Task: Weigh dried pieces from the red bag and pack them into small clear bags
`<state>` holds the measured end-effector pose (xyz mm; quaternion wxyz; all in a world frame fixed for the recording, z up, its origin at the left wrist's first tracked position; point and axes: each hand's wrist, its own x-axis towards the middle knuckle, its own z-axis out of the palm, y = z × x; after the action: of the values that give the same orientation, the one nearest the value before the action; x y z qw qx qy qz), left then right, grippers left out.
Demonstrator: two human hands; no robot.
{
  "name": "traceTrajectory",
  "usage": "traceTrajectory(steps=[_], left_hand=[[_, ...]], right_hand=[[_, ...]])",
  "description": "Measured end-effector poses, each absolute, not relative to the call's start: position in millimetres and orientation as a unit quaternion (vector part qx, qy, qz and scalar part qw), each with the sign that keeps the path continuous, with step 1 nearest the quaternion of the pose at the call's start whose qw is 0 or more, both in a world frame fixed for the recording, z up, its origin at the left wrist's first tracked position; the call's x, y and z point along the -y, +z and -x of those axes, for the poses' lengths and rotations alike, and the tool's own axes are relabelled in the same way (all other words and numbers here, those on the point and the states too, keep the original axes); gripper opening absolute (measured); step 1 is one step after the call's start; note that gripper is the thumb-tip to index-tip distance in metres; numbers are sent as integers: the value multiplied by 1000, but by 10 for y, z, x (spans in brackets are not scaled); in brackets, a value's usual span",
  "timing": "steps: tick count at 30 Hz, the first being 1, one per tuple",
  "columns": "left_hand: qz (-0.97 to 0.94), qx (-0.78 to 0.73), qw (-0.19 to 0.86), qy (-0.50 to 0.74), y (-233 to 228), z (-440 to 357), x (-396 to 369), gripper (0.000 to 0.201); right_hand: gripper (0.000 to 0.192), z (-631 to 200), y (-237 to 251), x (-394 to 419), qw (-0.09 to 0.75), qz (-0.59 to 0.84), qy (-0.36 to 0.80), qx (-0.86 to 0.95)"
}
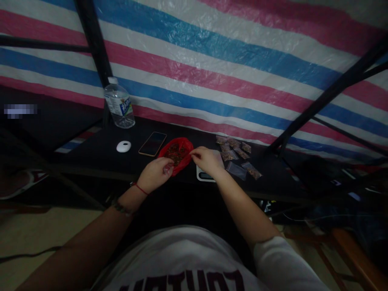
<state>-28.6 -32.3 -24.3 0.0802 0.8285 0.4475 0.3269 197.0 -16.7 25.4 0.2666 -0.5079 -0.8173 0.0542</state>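
A red plastic bag (183, 162) lies opened out on the black tabletop, with brown dried bits (175, 153) inside. My left hand (154, 174) is at its front left, fingers closed over the edge; a shiny scrap of plastic shows under them, too small to name. At the bag's right rim, my right hand (206, 160) has thumb and fingertips pinched together on the red plastic. Below my right hand sits a white digital scale (201, 175), partly covered by hand and wrist. Right of the scale lie several small clear zip bags of brown bits (229, 154) and a flat clear zip bag (237, 171).
A phone (153, 144) and a white rounded device (123, 146) lie left of the red bag. Behind them stands a clear plastic bottle (119, 105). Black metal frame bars (93, 44) rise at both sides, before a striped plastic sheet (194, 72).
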Motion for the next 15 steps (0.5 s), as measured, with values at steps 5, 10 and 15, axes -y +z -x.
traceTrajectory(steps=[5,10,15], left_hand=[[-839,-454,74,291,-234,300,319,19],[-842,-453,87,281,-205,315,319,19],[-837,-452,84,296,-198,328,306,20]], right_hand=[[26,-1507,240,-107,71,442,83,890],[27,-1301,247,-312,-78,454,49,886],[29,-1243,294,-389,-159,447,69,878]])
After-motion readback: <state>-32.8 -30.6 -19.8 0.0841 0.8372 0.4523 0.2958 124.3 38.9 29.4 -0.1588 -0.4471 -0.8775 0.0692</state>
